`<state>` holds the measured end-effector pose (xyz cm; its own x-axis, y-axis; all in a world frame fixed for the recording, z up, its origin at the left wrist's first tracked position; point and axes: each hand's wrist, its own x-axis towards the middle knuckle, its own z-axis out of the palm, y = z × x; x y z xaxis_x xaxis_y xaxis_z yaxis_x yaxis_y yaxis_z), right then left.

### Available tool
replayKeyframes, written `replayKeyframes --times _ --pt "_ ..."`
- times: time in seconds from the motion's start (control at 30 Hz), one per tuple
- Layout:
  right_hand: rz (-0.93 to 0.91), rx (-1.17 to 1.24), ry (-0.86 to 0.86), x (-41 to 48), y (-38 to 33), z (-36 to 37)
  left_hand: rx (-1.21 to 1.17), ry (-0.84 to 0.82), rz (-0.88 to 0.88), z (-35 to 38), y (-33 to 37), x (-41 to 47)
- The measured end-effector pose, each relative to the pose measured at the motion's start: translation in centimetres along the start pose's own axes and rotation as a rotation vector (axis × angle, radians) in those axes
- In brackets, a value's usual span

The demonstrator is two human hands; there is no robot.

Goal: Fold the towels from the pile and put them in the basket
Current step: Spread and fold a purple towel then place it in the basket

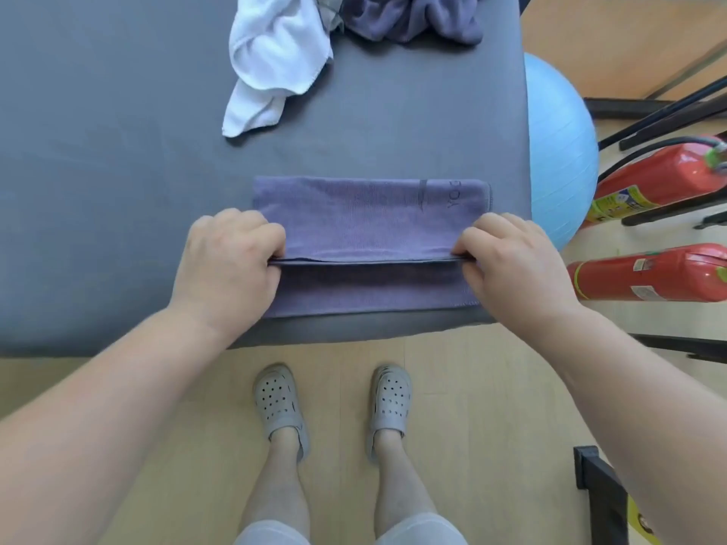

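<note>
A purple towel (369, 222) lies flat near the front edge of the grey table (98, 190), partly folded lengthwise. My left hand (228, 265) pinches the left end of its folded edge. My right hand (511, 265) pinches the right end of the same edge, which is stretched straight between both hands. At the table's far side lies the pile: a crumpled white towel (271, 61) and a bunched purple towel (413, 17). No basket is in view.
A light blue exercise ball (558, 151) sits just right of the table. Two red fire extinguishers (653, 182) (649, 273) lie on the wooden floor at right, among black metal frame legs (661, 116). My feet in grey clogs stand below the table edge.
</note>
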<state>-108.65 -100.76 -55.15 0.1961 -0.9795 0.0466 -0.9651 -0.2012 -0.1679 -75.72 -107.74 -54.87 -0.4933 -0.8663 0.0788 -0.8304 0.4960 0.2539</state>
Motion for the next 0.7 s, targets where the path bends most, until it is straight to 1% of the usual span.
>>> replayKeyframes --times 0.07,0.17,0.23,0.33,0.43,0.6,0.7 --pt "0.060 0.030 -0.010 -1.7 -0.5 0.2 -0.059 0.014 -0.018 0.6 0.5 -1.8" --pt "0.154 0.102 0.018 -3.5 -0.9 0.3 -0.153 0.058 -0.063 1.3 0.8 -3.7" --pt "0.183 0.110 0.042 -4.6 -1.1 0.5 -0.161 0.065 -0.080 1.7 1.0 -4.4" --pt "0.214 0.091 0.059 -5.7 -1.5 1.1 -0.125 0.027 -0.070 2.3 1.2 -5.1" --pt "0.228 0.080 0.070 -5.8 -1.6 1.7 -0.107 0.008 -0.026 2.9 1.0 -5.5" --pt "0.225 0.086 0.133 -5.4 -1.8 1.4 -0.115 0.095 0.007 2.4 1.2 -5.7" --pt "0.201 0.041 0.123 -6.0 -1.7 1.8 -0.069 0.050 0.045 3.0 1.1 -6.4"
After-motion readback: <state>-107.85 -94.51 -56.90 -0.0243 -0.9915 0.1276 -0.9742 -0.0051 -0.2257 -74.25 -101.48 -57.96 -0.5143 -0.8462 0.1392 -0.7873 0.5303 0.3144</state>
